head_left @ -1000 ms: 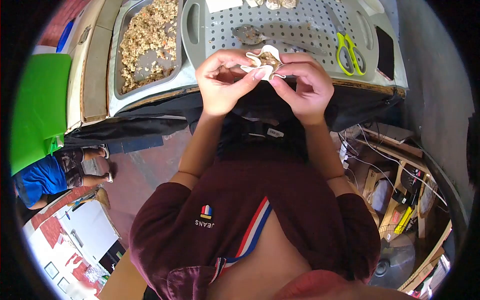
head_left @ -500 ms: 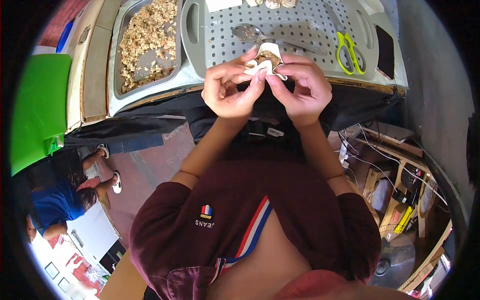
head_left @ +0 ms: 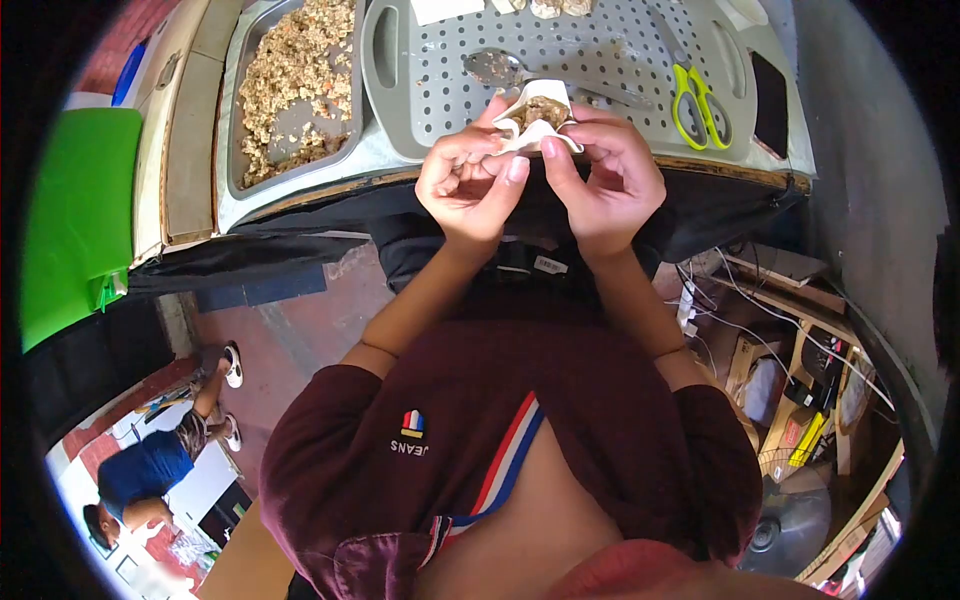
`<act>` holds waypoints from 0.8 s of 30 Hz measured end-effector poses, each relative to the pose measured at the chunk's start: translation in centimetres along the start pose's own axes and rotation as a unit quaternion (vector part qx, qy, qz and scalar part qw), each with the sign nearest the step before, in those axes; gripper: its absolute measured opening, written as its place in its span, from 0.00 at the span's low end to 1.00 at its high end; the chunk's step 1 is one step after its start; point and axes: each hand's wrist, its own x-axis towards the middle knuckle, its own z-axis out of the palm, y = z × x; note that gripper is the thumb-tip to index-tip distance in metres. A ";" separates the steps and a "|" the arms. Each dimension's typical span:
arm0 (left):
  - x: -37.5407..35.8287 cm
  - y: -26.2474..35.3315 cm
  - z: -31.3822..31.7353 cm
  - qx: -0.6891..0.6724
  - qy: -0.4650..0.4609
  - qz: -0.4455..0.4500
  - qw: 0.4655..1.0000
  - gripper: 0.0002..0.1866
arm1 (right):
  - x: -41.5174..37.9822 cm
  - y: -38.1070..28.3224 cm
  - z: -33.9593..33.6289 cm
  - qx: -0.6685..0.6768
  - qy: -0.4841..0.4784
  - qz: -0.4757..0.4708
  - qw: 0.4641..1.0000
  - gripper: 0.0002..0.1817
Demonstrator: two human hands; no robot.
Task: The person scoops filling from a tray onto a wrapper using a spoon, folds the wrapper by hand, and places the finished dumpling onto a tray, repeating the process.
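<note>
Above the front edge of the grey perforated tray, I hold an unsealed dumpling, a thin white wrapper with brownish chopped filling showing in its open top. My left hand grips its left side with the fingers, the thumb lifted a little off the near edge. The right side is pinched by my right hand, with the thumb upright against the near wrapper edge. Behind the dumpling, a metal spoon smeared with filling lies on the tray.
A metal pan of chopped filling stands to the left. Green-handled scissors and a dark phone lie at right. White wrappers and several wrapped pieces sit at the back. Another person is at lower left.
My left thumb has drawn back from the wrapper's near edge, and the filling shows more. Both hands stay near the same place. The other person has moved and is bent over at lower left.
</note>
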 end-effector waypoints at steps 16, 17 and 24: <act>0.6 0.1 -2.0 0.128 -0.071 0.029 0.989 0.13 | 0.2 0.2 -0.4 0.035 -0.045 0.006 0.998 0.12; 0.7 0.0 -2.2 0.120 -0.080 0.037 0.989 0.14 | 0.2 0.2 -0.4 0.040 -0.054 0.005 0.998 0.12; 1.8 1.0 -1.1 -0.126 -0.033 -0.086 0.988 0.19 | 0.4 -0.4 -0.2 0.068 -0.071 -0.004 0.995 0.14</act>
